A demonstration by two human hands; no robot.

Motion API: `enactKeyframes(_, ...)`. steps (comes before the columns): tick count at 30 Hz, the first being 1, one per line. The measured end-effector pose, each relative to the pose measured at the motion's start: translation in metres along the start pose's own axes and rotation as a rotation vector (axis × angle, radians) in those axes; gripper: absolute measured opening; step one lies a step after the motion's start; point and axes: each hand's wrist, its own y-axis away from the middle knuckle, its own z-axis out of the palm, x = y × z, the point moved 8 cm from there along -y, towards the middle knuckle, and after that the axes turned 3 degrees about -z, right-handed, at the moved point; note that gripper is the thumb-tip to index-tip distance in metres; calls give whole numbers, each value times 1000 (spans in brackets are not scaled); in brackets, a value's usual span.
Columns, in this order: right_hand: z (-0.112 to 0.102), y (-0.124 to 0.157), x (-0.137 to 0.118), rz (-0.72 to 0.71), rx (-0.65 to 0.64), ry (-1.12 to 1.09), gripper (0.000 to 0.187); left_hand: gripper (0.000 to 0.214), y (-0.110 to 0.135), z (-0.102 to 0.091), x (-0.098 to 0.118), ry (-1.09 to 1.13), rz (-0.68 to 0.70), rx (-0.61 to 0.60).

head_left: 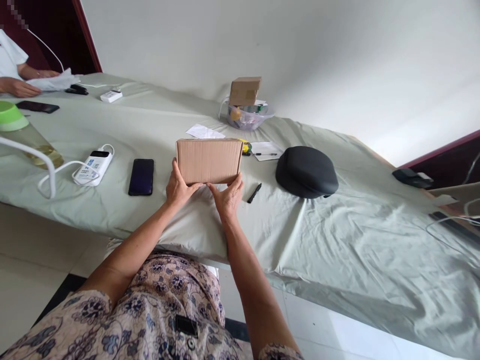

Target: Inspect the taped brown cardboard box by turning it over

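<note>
A brown cardboard box (209, 161) is held between both hands over the cloth-covered table, its broad plain face turned toward me. My left hand (179, 186) grips its lower left corner, thumb along the bottom edge. At the lower right corner, my right hand (227, 195) holds it the same way, and the two thumb tips almost meet. The fingers behind the box are partly hidden. Close to my right hand lies a black pen (254, 193). A dark smartphone (141, 177) rests on the cloth left of the box.
A black case (307, 172) sits at right. Behind the box are papers (205, 132) and a clear plastic basket (249, 119) with a smaller box (244, 91) on it. At left are a power bank (94, 167), a green-lidded bottle (28, 135) and another person's hands (20, 87).
</note>
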Motion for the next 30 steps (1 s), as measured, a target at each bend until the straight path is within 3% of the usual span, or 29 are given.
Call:
enactKeyframes(9, -15, -13, 5, -67, 28, -168, 61, 117, -7, -11, -4, 143, -69, -14)
enactKeyframes(12, -25, -16, 4, -76, 90, -231, 50, 108, -9, -13, -8, 165, -79, 0)
enactKeyframes(21, -45, -21, 7, -52, 176, -249, 52, 48, -18, -18, -16, 166, -58, 53)
enactKeyframes(30, -24, -26, 25, 1, 66, -322, 58, 33, -25, -18, -27, 177, -112, 56)
